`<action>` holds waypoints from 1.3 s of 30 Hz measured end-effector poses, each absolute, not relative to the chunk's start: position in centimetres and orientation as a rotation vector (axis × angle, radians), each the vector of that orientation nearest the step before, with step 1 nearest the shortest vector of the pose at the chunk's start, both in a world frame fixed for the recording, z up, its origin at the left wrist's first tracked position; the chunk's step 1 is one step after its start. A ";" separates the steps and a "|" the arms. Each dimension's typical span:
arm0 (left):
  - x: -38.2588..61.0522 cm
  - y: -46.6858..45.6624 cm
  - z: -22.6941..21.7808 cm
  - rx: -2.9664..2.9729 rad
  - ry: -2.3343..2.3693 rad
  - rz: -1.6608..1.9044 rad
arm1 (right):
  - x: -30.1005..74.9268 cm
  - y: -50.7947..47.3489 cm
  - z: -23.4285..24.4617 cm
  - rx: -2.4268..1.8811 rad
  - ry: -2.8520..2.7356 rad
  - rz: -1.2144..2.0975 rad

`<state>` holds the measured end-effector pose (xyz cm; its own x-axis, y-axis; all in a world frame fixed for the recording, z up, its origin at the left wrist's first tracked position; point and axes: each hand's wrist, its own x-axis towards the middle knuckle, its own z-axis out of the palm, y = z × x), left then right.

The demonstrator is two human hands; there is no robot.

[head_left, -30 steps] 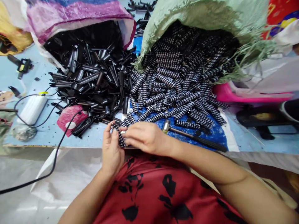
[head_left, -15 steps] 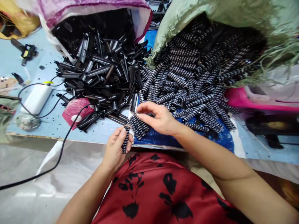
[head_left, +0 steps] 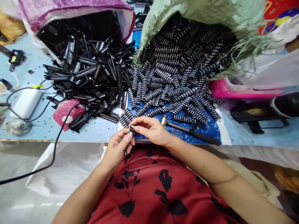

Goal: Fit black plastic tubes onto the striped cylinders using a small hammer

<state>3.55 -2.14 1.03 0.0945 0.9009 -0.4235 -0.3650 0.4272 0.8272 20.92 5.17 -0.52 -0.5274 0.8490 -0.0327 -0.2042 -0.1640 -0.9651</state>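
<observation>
My left hand (head_left: 118, 144) is closed round a black rod with white characters (head_left: 132, 132), mostly hidden by the fingers and palm. At the rod's top end, my right hand (head_left: 151, 130) pinches a small black-and-white piece (head_left: 132, 126) between thumb and forefinger; its exact kind is too small to make out. Just beyond the fingertips lies a flat block of small black squares with white marks (head_left: 126, 117). A hammer (head_left: 184, 129) with a metal head and black grip rests right of my right hand.
Black plastic tubes (head_left: 93, 74) spill from a purple-edged sack (head_left: 70, 12) at left. Patterned black-and-white rods (head_left: 168, 90) spill from a green sack (head_left: 205, 9) at right. A pink pouch (head_left: 67, 113), a black cable (head_left: 54, 152) and a white box (head_left: 26, 103) lie left; a pink tray (head_left: 245, 92) stands right.
My right hand has moved from the patterned block down to the top of the rod in my left hand. The hammer, hidden before, now shows. The view has shifted to the right.
</observation>
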 end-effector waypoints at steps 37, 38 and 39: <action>-8.5 4.3 -2.5 2.588 2.047 0.169 | 23.7 5.2 2.3 -0.205 -0.746 2.377; -8.1 4.1 -2.5 2.455 2.159 0.211 | 23.7 5.2 2.5 -0.206 -0.728 2.389; -7.7 4.0 -2.4 2.328 2.265 0.235 | 23.8 5.1 2.6 -0.222 -0.723 2.390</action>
<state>-7.72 4.00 -2.41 0.0249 0.9828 0.1828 0.9994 -0.0287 0.0183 23.76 5.11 2.56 -0.7912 0.6113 0.0186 -0.5191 -0.6552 -0.5488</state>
